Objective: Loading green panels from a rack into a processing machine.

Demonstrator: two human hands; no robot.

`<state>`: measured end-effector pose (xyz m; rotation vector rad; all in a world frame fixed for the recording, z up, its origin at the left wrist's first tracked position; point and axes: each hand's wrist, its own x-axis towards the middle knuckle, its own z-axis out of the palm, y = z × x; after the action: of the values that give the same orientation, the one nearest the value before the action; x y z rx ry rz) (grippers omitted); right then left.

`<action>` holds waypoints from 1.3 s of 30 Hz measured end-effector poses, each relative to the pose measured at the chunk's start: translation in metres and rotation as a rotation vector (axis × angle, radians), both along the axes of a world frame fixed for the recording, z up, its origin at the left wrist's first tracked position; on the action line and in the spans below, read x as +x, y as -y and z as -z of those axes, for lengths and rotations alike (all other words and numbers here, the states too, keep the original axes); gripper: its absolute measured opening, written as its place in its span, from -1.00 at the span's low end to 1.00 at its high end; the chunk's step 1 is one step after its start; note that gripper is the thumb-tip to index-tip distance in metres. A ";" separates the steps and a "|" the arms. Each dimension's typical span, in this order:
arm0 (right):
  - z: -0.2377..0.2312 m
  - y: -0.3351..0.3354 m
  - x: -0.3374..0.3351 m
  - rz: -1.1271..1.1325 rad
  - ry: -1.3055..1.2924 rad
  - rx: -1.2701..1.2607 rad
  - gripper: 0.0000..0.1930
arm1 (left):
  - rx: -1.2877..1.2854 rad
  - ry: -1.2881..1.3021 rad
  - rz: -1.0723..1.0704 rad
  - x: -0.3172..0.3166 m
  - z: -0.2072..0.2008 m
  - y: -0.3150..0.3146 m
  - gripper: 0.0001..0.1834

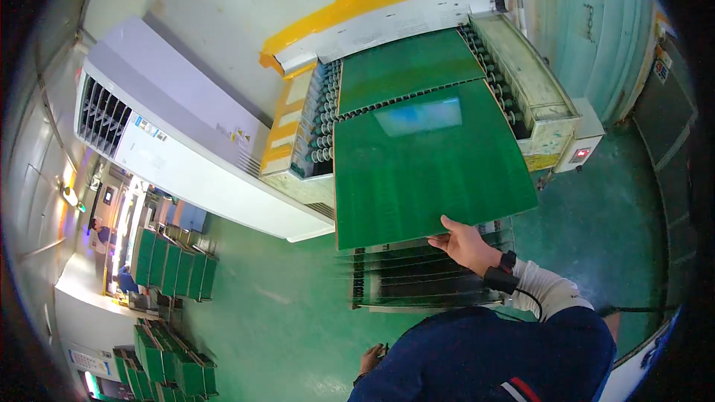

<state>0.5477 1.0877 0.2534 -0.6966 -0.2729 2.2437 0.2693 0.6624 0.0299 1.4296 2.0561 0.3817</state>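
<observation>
A large glossy green panel (428, 171) extends from the end of a roller conveyor toward me, with a bright reflection on its surface. My right hand (465, 244) grips its near edge, thumb above and fingers at the underside. A dark band and a small black box with a cable circle that wrist. Farther in, a second green panel (410, 67) lies flat on the rollers (324, 115). Low in the picture, my left hand (370, 359) hangs by my body, away from the panels; its fingers are partly hidden beside something small and dark.
Below the held panel stands a dark slotted rack (424, 283). A white air conditioner (201, 156) stands left of the conveyor. A control box (585, 141) is mounted at the right. Stacks of green panels on racks (175, 264) stand on the green floor at left.
</observation>
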 end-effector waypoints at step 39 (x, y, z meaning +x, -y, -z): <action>0.006 -0.042 -0.021 0.040 0.010 0.016 -0.75 | -0.008 0.213 -0.213 0.015 -0.002 -0.002 -0.56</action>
<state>0.5268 1.1301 0.2473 -0.6993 -0.2797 2.1978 0.2842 0.6649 0.0322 1.1155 2.0355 0.5857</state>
